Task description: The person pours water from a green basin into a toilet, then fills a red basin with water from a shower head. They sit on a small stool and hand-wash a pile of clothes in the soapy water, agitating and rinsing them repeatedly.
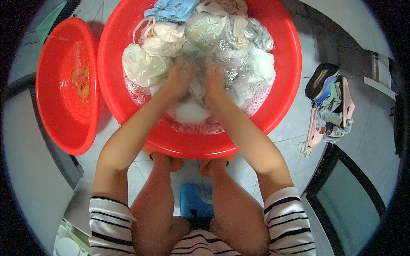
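A large red plastic basin (pixel 280 102) before me holds soapy water and wet clothes. My left hand (pixel 182 75) and my right hand (pixel 214 75) are side by side in its middle, blurred and partly under the water among pale cloth (pixel 192 112). Whether their fingers grip any of it cannot be made out. Left of my hands lie a cream garment (pixel 141 65) and a pale pink one with straps (pixel 163 35). Beyond are a light blue cloth (pixel 174 9) and a beige cloth with a leaf pattern (pixel 205 28). White cloth (pixel 262 64) floats at the right.
A smaller red basin (pixel 59 118) leans at the left of the large one, with an orange-yellow pattern inside. On the tiled floor at the right are pink slippers (pixel 348 105), a dark-soled shoe (pixel 320 81) and crumpled cloths (pixel 331 112). A blue stool (pixel 192 201) is beneath me.
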{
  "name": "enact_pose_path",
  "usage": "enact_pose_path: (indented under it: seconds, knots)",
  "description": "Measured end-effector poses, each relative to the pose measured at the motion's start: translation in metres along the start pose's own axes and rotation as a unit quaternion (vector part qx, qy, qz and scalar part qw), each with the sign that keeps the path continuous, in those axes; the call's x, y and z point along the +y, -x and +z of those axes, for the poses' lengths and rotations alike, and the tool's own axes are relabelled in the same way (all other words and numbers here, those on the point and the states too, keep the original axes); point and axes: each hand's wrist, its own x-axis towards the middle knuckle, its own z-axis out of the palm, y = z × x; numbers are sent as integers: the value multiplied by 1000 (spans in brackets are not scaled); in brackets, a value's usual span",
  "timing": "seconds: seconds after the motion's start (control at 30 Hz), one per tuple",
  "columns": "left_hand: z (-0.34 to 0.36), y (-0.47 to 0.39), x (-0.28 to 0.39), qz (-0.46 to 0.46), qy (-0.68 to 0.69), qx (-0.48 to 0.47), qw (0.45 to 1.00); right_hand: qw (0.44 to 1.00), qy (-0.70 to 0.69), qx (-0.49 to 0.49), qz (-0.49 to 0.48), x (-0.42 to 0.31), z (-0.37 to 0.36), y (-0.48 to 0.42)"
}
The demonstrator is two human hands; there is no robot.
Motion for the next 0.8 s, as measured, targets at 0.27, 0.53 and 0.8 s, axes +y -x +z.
enact_pose_path:
  seconds: [0.27,0.53,0.8]
  knots:
    - [-17,14,93,0,-56,-111,992,954,-229,-146,122,-11,-12,38]
    - [-9,15,99,41,-90,-78,992,891,-247,-193,329,-39,-28,48]
    - [-46,-19,39,-193,133,20,972,991,85,-77,-61,-37,-36,24]
